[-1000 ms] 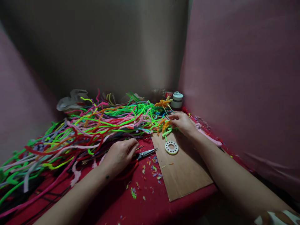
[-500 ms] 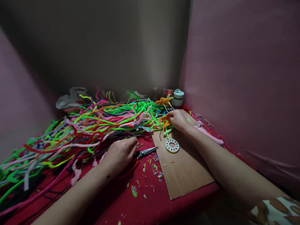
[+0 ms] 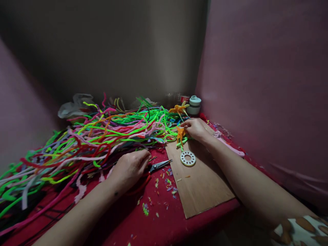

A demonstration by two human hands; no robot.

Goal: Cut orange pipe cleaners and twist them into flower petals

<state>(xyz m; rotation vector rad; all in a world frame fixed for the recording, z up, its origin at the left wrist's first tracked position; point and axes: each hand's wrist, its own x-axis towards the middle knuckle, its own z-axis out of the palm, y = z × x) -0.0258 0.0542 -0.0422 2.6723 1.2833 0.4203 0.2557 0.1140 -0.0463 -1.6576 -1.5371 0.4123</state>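
Note:
My left hand is closed in a pinch above the red cloth. A thin dark tip shows by its fingertips; whether they hold it is unclear. Beside it lie scissors with red handles, partly hidden under the hand. My right hand is closed over the far part of the cardboard, fingertips at an orange fuzzy pipe-cleaner piece with green below it. What those fingers grip, I cannot make out. Nearer me on the cardboard lies a white ring with holes.
A big heap of coloured pipe cleaners covers the left and back. An orange pipe-cleaner flower stands near a pale lidded jar. A pink tool lies right of the cardboard. Fuzz scraps dot the red cloth.
My right hand has risen slightly, and more of the orange pipe-cleaner piece shows below its fingertips. My left hand stays by the scissors. The view has shifted a little.

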